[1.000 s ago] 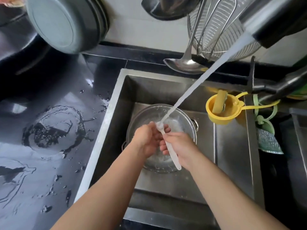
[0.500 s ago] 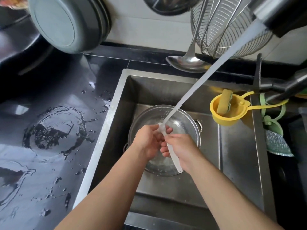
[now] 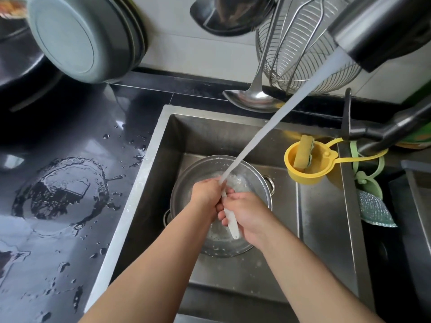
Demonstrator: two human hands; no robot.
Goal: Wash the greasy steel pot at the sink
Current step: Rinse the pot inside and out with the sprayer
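The steel pot [image 3: 211, 173] is standing in the sink [image 3: 326, 229], holding foamy water. Above it, my right hand [image 3: 247, 215] is gripping a white utensil [image 3: 232, 223] while my left hand [image 3: 206, 192] is curling its fingers round the utensil's upper end. Water [image 3: 279, 113] from the faucet [image 3: 382, 31] is striking both hands. A yellow cup [image 3: 310, 169] holding a sponge [image 3: 303, 152] is hanging at the sink's right wall. The wet tabletop [image 3: 70, 183] is lying to the left.
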